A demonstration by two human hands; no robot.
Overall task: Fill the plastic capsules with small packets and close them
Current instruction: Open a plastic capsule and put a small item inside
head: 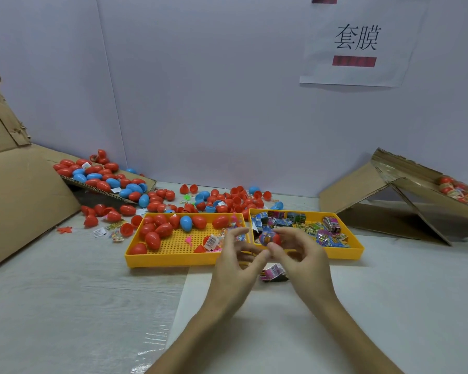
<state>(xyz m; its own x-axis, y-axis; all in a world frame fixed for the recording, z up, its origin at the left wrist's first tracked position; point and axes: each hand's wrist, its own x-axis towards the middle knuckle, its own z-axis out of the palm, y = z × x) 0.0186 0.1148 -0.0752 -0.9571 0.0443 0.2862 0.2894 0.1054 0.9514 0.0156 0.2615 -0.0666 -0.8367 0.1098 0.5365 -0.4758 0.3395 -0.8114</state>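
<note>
My right hand (300,255) pinches a red capsule (276,239), packet (265,237) in, seemingly unclosed; left hand (235,261) slack, empty. Loose capsules (111,182) wait at eleven o'clock.

Pale lilac wall (200,76), paper sign (362,41), grey tabletop (65,292)

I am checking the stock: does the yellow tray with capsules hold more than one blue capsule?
No, only one blue capsule lies in that yellow tray, among red capsules.
</note>
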